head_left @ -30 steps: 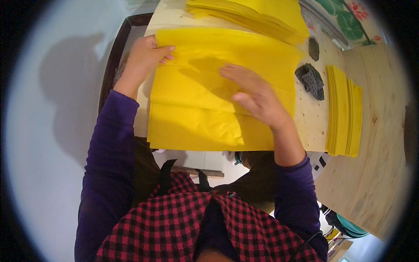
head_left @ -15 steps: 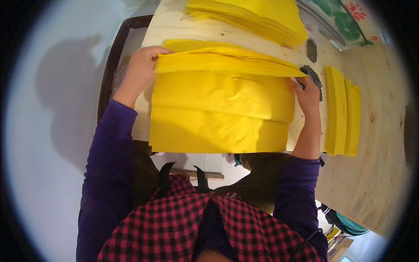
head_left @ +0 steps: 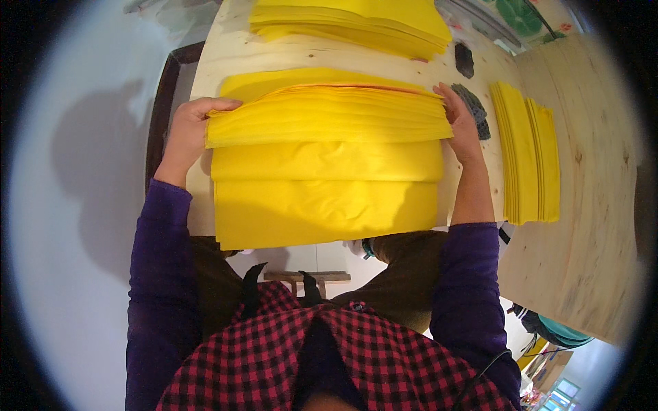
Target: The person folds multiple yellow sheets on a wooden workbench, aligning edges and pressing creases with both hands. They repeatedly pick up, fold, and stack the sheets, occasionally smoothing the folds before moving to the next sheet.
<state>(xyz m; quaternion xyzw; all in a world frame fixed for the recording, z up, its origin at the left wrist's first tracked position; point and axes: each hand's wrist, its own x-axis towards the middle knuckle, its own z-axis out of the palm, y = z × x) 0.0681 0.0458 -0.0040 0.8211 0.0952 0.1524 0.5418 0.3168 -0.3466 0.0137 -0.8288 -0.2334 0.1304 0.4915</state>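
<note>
Spread across the table in front of me is a wide piece of yellow cloth (head_left: 329, 209), its near edge hanging at the table's front. A folded bundle of yellow cloth (head_left: 322, 120) with many thin layers lies across its upper part, a thin reddish line showing along the far edge. My left hand (head_left: 188, 130) is closed on the bundle's left end, thumb and fingers at its corner. At the opposite end my right hand (head_left: 461, 127) grips the bundle's edge, with the fingertips partly hidden behind it.
Another yellow cloth stack (head_left: 356, 27) lies at the table's far side. To the right stand narrow folded yellow cloth stacks (head_left: 524, 154). Dark grey stone-like lumps (head_left: 471, 108) sit beside my right hand. A white wall is on the left; a wooden board (head_left: 576, 171) is at right.
The bundle has come nearer to me over the cloth and now lies level instead of sloping down to the right. My right hand has risen at its end. The whole view has shifted slightly.
</note>
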